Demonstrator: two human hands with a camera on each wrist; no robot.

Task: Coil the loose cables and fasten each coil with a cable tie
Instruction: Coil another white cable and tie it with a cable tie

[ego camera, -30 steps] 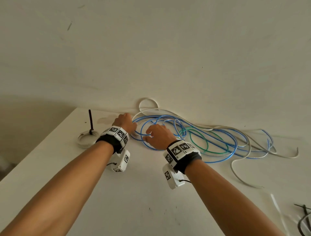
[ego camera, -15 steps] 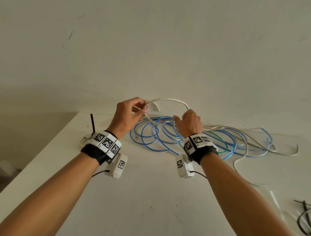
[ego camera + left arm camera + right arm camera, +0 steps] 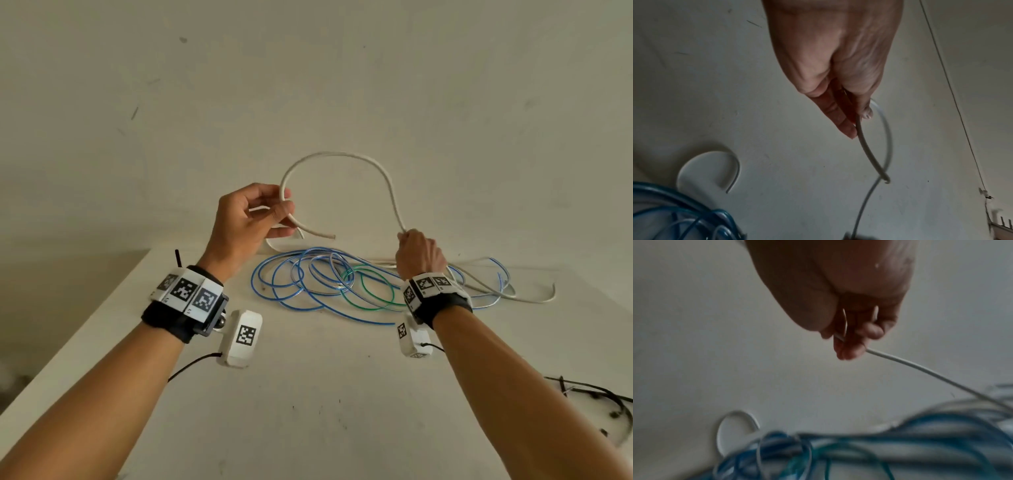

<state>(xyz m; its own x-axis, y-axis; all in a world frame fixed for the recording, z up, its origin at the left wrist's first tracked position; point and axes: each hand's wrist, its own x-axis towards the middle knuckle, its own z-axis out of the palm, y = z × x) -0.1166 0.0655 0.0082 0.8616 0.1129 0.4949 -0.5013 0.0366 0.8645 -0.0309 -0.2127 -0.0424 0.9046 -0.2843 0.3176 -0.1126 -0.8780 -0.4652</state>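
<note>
A white cable [image 3: 342, 156] arcs in the air above the table between both hands. My left hand [image 3: 253, 216] pinches it near its free end, which curves down and right; the left wrist view shows that end [image 3: 869, 154] held between thumb and fingers. My right hand [image 3: 419, 253] grips the same cable [image 3: 920, 368] farther along, raised over the pile. Loose blue cables [image 3: 301, 277] and a green cable [image 3: 373, 291] lie tangled on the white table [image 3: 308, 394] below. A second white cable [image 3: 534, 298] trails to the right.
A black cable tie [image 3: 178, 257] stands up behind my left wrist at the table's far left. Several black ties [image 3: 603, 397] lie at the right edge. The wall rises just behind the pile. The table's left edge drops off near my left forearm.
Both hands have risen from the pile with the white cable. They moved apart, and the loop between them grew taller and wider.
</note>
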